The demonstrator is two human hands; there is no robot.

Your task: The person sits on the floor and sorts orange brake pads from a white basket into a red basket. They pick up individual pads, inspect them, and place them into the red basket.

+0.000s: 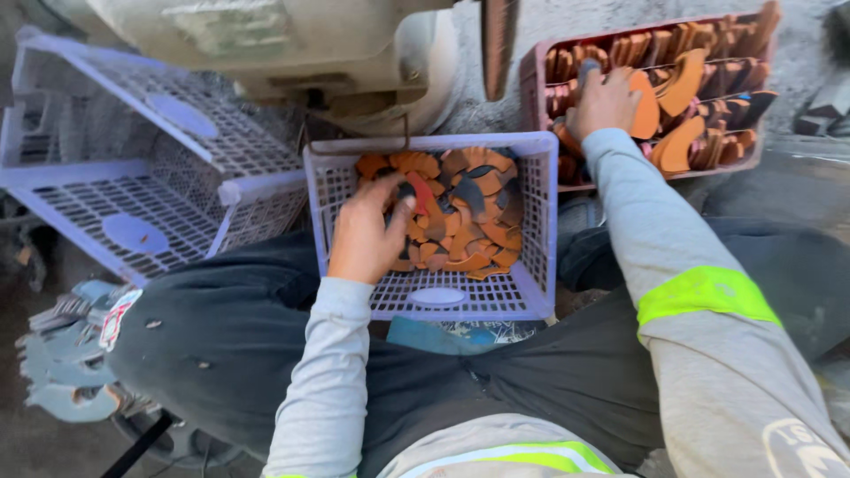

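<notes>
Orange-brown curved leather pieces (460, 212) in lilac plastic basket (540, 221): light, floppy; your left hand (365, 237) fingers pinch one edge. Right hand (604, 102) fingers spread over pink crate (537, 75) pieces.

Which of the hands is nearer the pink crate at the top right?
Right. The right hand rests inside the pink crate, on the brown curved pieces. The left hand is apart from it, in the lavender basket on the lap.
</notes>
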